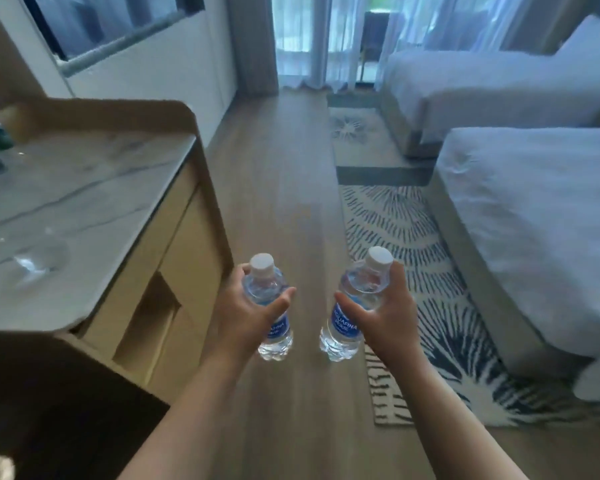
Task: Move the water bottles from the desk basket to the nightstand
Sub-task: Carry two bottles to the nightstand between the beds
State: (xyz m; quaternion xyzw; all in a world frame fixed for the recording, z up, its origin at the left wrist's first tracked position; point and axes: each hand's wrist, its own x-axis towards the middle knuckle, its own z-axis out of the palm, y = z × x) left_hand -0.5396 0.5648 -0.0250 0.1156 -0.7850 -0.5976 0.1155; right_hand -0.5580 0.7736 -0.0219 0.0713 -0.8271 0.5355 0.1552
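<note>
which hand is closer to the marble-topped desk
Left. The left hand, gripping a clear plastic water bottle, is just off the grey marble-topped desk's corner. The right hand, holding the other bottle, is farther, toward the patterned rug.

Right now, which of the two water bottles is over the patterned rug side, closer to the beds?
The bottle in the right hand, the right-hand bottle: it is held nearer the patterned rug and beds. The left-hand bottle is beside the desk.
</note>
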